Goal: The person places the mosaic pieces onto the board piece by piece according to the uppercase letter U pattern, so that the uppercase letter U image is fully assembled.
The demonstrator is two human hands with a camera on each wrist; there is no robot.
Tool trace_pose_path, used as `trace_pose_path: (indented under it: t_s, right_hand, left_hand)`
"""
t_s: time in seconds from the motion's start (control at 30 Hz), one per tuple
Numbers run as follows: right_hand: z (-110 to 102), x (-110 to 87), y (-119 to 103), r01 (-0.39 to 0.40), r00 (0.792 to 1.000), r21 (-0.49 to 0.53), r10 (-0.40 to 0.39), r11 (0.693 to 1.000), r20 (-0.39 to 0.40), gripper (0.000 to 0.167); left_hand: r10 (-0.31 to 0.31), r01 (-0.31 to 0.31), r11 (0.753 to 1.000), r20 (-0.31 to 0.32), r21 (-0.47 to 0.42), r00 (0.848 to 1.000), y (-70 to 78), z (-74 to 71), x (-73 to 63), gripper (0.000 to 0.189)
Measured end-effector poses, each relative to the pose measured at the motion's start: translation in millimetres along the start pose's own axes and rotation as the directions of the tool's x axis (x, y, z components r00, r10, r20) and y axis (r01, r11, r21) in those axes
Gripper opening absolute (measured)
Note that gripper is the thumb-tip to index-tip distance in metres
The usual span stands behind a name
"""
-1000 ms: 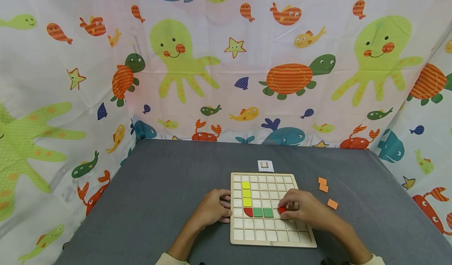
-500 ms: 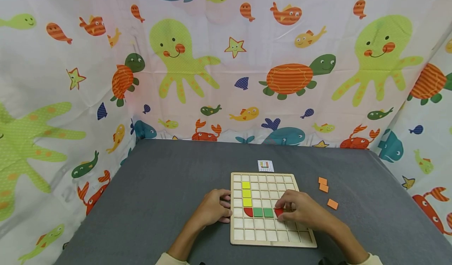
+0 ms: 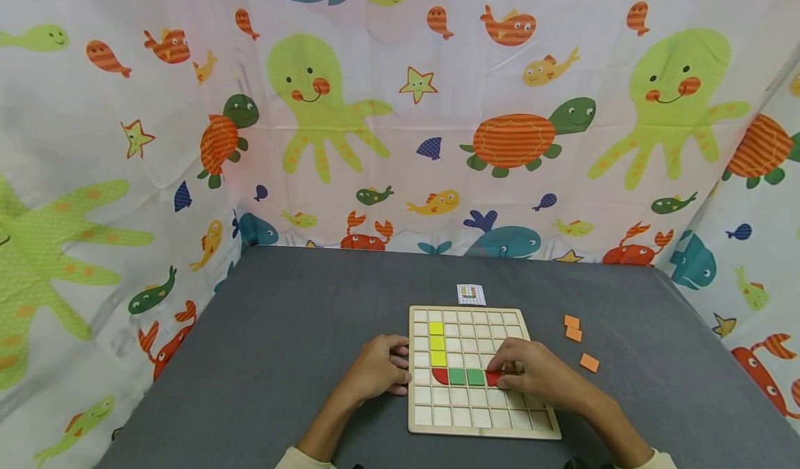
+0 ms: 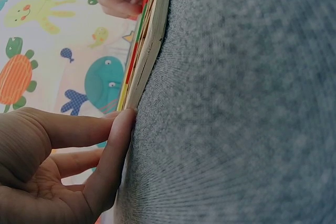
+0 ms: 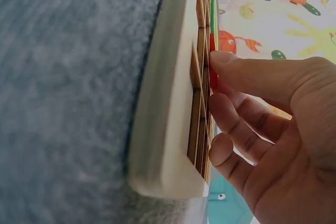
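Observation:
A wooden grid board (image 3: 481,433) lies on the dark cloth. My left hand (image 3: 378,367) is at its left edge; in the left wrist view thumb and finger come together on the rim. My right hand (image 3: 534,372) pinches a red quarter-round tile (image 3: 492,377) at a cell just right of two green tiles (image 3: 466,377). Fingers partly hide this tile. Another red quarter-round tile (image 3: 440,376) sits at the left end of that row, below a column of yellow tiles (image 3: 437,344). In the right wrist view the thumb presses the red tile's (image 5: 213,77) edge.
A small pattern card (image 3: 471,294) with a coloured U on a grid lies behind the board. Orange square tiles (image 3: 589,363) lie to the right of the board. A curtain printed with sea animals (image 3: 400,142) hangs behind the grey-covered table (image 3: 312,302).
My right hand has shifted slightly left, bringing the red tile against the end of the green row and down into its cell. The left hand stays on the board's edge.

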State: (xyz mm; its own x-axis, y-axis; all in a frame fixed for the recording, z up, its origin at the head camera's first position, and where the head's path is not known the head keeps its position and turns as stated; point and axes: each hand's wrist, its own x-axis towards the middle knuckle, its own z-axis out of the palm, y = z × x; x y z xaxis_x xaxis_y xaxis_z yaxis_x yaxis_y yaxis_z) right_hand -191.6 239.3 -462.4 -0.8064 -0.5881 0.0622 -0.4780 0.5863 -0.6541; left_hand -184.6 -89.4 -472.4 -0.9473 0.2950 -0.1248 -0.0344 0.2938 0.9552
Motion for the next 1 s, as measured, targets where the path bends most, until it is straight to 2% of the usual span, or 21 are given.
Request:
trace_pose_path:
  t_s: [0.47, 0.6, 0.87, 1.0]
  right_hand:
    - [0.6, 4.6, -0.2, -0.003, 1.0, -0.009, 0.003, 1.0, 0.02, 0.016]
    - [-3.3, 0.2, -1.2, -0.018, 1.0, -0.009, 0.018, 1.0, 0.001, 0.018]
    - [-20.4, -19.2, 8.1, -0.099, 0.992, 0.046, 0.102, 0.994, -0.072, 0.026]
    - [-28.8, -29.0, 16.2, -0.118, 0.986, 0.006, 0.118, 0.993, -0.118, 0.024]
  left_hand:
    - [-0.004, 0.004, 1.0, 0.0, 0.011, 1.0, 1.2, 0.4, -0.3, 0.06]
    - [-0.004, 0.004, 1.0, 0.006, 0.006, 1.0, 1.7, 0.3, -0.5, 0.061]
    - [-0.006, 0.006, 1.0, 0.003, 0.009, 1.0, 1.7, 0.4, -0.2, 0.061]
    - [-0.009, 0.009, 1.0, 0.001, 0.005, 1.0, 1.8, 0.5, -0.2, 0.062]
